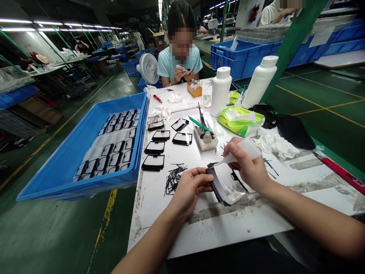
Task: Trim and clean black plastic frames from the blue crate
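Observation:
My left hand (190, 190) pinches the left edge of a black-framed clear panel (228, 184), tilted above the near part of the white table. My right hand (246, 163) is closed round a small translucent squeeze bottle (248, 149), whose thin nozzle points at the frame's upper left corner. Left of my left hand lies a pile of thin black strips (173, 179). Stacks of similar black frames (154, 161) stand along the table's left side. Behind my hands sits a white tray (205, 141) with tweezers, a green tool and a small glass jar.
A blue bin (82, 190) with rows of frames adjoins the table's left edge. Two white bottles (221, 91), a green tissue pack (241, 121) and crumpled tissue (276, 145) lie beyond my right hand. A red tool (343, 173) is far right. A person (179, 57) sits opposite.

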### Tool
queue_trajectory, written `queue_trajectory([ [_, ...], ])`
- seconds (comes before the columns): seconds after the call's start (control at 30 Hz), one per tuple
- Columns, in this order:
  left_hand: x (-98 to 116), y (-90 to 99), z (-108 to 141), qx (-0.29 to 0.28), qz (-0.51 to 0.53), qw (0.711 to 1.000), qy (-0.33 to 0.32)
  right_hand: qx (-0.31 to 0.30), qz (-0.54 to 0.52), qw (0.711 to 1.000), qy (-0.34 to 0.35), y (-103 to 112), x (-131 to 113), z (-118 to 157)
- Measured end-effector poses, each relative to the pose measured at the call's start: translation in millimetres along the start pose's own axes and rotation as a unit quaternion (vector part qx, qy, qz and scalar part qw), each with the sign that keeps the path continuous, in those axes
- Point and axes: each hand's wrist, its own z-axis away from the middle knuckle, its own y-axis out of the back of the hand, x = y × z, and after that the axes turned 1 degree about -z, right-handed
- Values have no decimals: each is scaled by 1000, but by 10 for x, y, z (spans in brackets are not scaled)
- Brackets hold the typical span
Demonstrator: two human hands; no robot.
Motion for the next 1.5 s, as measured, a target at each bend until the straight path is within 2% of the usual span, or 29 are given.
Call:
queue_trajectory([
  [0.83,8,0,-3,-1,17,1000,12,3,-38,999,17,19,26,8],
  [1.07,5,17,-19,1,43,999,22,5,-64,998,-23,21,-27,1],
  [1.2,4,32,-31,-9,50,998,30,-8,-49,998,-33,46,-47,4],
  [1.37,9,35,-30,-21,48,998,31,-45,-43,998,1,57,-55,12],
  [1.5,8,35,-27,-20,44,998,31,-52,-30,998,15,51,-56,16],
])
